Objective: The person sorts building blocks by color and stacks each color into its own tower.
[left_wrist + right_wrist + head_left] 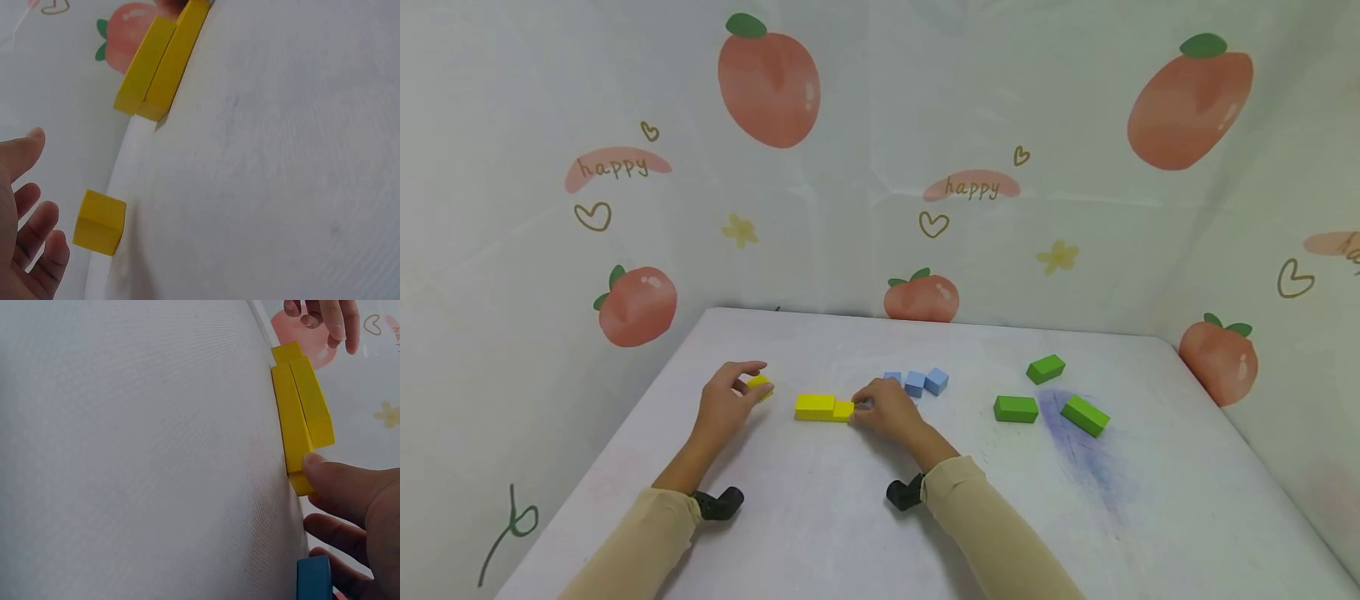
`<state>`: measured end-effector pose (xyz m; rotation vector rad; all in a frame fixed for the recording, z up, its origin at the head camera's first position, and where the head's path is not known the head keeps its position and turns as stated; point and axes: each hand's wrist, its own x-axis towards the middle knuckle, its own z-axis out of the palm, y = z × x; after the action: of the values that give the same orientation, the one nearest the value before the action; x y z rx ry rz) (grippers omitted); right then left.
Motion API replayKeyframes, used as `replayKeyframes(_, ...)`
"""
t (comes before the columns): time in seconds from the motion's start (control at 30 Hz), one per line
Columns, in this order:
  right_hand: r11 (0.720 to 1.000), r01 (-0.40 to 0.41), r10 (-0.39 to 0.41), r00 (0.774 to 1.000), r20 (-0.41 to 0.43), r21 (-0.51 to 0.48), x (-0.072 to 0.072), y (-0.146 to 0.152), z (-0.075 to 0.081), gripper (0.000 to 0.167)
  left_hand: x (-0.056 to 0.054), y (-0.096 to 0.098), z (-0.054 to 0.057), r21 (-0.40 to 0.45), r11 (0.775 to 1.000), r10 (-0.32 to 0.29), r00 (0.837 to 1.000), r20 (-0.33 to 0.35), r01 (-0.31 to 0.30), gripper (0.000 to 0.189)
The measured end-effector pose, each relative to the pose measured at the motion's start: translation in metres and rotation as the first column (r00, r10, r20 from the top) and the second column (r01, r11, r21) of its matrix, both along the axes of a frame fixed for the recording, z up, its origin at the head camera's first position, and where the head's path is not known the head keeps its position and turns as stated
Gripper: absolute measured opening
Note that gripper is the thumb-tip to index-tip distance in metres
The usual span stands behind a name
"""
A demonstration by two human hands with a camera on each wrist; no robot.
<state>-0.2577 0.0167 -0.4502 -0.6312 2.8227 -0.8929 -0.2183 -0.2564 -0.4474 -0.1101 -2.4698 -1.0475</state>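
Observation:
My right hand (889, 410) pinches the right end of a long yellow block (289, 419) lying on the table. On the right wrist view, its thumb presses that end, while the fingers are partly hidden behind. Another yellow block (815, 405) rests on top of the long one, offset to the left. My left hand (724, 408) hovers beside a separate, short yellow block (100, 223) at the left. In the left wrist view a gap shows between its loosely bent fingers and this block.
Several blue cubes (914, 384) sit just behind my right hand. Three green blocks (1016, 409) lie farther right, near a purple smudge (1082, 450) on the white table (820, 517). A fruit-patterned curtain (850, 225) hangs along the back.

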Motion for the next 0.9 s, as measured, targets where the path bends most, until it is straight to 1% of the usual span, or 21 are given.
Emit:
replayKeyframes(0.07, 1.0, 0.0, 0.0, 1.0, 0.002, -0.003, 0.0, 0.0, 0.0, 0.027, -0.002, -0.003, -0.002, 0.002, 1.0, 0.007, 1.0, 0.0, -0.007, 0.037)
replayKeyframes(0.17, 1.0, 0.001, -0.001, 1.0, 0.005, -0.007, 0.001, 0.0, 0.0, 0.027, -0.003, -0.007, -0.003, 0.0, 1.0, 0.023, 0.999, 0.023, -0.023, 0.039)
replayKeyframes(0.33, 1.0, 0.0, 0.0, 1.0, 0.006, -0.014, 0.002, 0.0, 0.001, 0.027, -0.004, -0.012, -0.005, 0.002, 0.999, 0.043, 0.993, 0.105, -0.044, 0.045)
replayKeyframes(0.53, 1.0, 0.0, 0.0, 1.0, 0.001, -0.013, 0.001, 0.0, 0.0, 0.028, -0.006, -0.015, -0.007, 0.0, 0.999, 0.051, 0.977, 0.206, -0.052, 0.052)
replayKeyframes(0.73, 1.0, 0.004, -0.004, 1.0, 0.001, -0.005, 0.0, 0.0, -0.002, 0.027, -0.007, -0.017, -0.01, -0.027, 0.997, 0.08, 0.955, 0.287, -0.076, 0.054)
replayKeyframes(0.8, 1.0, -0.001, 0.001, 1.0, -0.006, -0.001, 0.0, 0.0, -0.002, 0.027, -0.007, -0.017, -0.01, -0.027, 0.996, 0.09, 0.95, 0.298, -0.086, 0.053)
replayKeyframes(0.9, 1.0, -0.007, 0.007, 1.0, -0.011, 0.001, 0.0, 0.0, -0.002, 0.027, -0.007, -0.016, -0.01, -0.019, 0.994, 0.11, 0.95, 0.291, -0.11, 0.05)
